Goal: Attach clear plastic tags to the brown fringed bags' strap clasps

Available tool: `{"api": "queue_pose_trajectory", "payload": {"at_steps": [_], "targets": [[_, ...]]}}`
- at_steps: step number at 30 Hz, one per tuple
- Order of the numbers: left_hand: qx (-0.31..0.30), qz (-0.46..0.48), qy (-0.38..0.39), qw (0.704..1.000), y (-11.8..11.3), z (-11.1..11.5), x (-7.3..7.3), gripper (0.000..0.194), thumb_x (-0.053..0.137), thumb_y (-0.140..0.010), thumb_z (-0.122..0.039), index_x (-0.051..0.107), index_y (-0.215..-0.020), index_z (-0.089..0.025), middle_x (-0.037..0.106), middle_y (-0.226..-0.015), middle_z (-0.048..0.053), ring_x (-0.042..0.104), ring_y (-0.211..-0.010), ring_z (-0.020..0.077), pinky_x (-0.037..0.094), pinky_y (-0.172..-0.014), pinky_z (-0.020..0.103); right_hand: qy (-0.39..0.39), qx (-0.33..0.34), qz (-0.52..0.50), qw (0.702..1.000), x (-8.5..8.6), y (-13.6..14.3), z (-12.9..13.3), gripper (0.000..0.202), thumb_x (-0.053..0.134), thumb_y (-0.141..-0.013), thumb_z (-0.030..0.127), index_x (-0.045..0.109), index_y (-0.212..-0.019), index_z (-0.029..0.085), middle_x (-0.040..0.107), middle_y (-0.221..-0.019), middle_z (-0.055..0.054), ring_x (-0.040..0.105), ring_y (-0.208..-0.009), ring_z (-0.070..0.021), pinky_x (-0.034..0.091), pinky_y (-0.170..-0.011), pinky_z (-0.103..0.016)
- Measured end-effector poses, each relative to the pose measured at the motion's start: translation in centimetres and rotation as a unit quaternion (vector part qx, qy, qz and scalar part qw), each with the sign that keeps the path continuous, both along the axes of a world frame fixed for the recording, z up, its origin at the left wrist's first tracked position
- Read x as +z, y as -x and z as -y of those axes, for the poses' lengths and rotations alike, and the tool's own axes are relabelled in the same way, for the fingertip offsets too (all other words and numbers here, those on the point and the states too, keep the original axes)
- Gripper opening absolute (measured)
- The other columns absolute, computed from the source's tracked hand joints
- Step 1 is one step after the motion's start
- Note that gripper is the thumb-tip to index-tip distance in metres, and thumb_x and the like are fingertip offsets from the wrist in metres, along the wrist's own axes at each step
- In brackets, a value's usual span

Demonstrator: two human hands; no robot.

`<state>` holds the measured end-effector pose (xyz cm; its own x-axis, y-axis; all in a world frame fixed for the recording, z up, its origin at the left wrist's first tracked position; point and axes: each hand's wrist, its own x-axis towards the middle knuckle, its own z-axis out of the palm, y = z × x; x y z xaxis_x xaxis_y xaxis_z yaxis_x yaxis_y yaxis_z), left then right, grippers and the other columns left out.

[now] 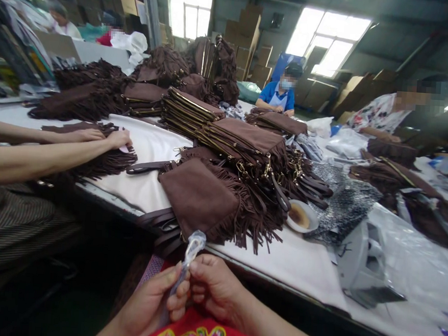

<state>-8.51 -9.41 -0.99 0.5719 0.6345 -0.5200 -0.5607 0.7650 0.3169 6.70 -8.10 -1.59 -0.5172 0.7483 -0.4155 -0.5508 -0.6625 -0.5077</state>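
Note:
Low in the middle, just off the table edge, my left hand [157, 294] is closed around a narrow strip wrapped in thin plastic [194, 244]. A pale, shiny piece shows through the film at its upper end; I cannot make out its kind. My right hand [216, 282] pinches the same plastic-wrapped strip just below that end, its fingers curled. Right above both hands lies a brown suede-like fringed pouch [199, 197], its dark wrist straps [159, 220] hanging over the table edge. Behind it, more fringed pouches with gold zippers [245, 136] are stacked.
A white dish with brown residue [300, 217], a grey-white tape dispenser [368, 270] and clear plastic sheeting [413, 258] lie to the right. At the left, a co-worker's hands [107, 138] touch another fringed pouch [121, 155]. More people sit around the white-covered table [301, 265].

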Motion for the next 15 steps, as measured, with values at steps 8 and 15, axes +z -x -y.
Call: {"api": "queue_pose_trajectory", "payload": {"at_steps": [8, 15], "targets": [[-0.006, 0.046, 0.087, 0.995, 0.2, 0.0, -0.7, 0.034, 0.082, -0.069, -0.034, 0.055, -0.071, -0.013, 0.025, -0.05, -0.012, 0.026, -0.037, 0.0002, 0.021, -0.04, 0.016, -0.048, 0.026, 0.069, 0.996, 0.8, 0.3, -1.9, 0.033, 0.083, -0.052, 0.026, 0.065, -0.073, 0.007, 0.063, -0.061, -0.002, 0.055, -0.051, -0.0104, 0.041, -0.054, -0.023], [-0.018, 0.009, 0.109, 0.994, 0.2, -0.3, -0.5, 0.038, 0.086, -0.064, -0.034, 0.057, -0.076, -0.013, 0.025, -0.051, -0.013, 0.027, -0.036, -0.001, 0.02, -0.039, 0.015, -0.13, 0.048, 0.178, 0.974, 0.9, -0.7, -2.6, 0.025, 0.077, -0.062, 0.031, 0.07, -0.071, 0.009, 0.066, -0.062, -0.003, 0.056, -0.056, -0.0119, 0.042, -0.059, -0.025]]}}
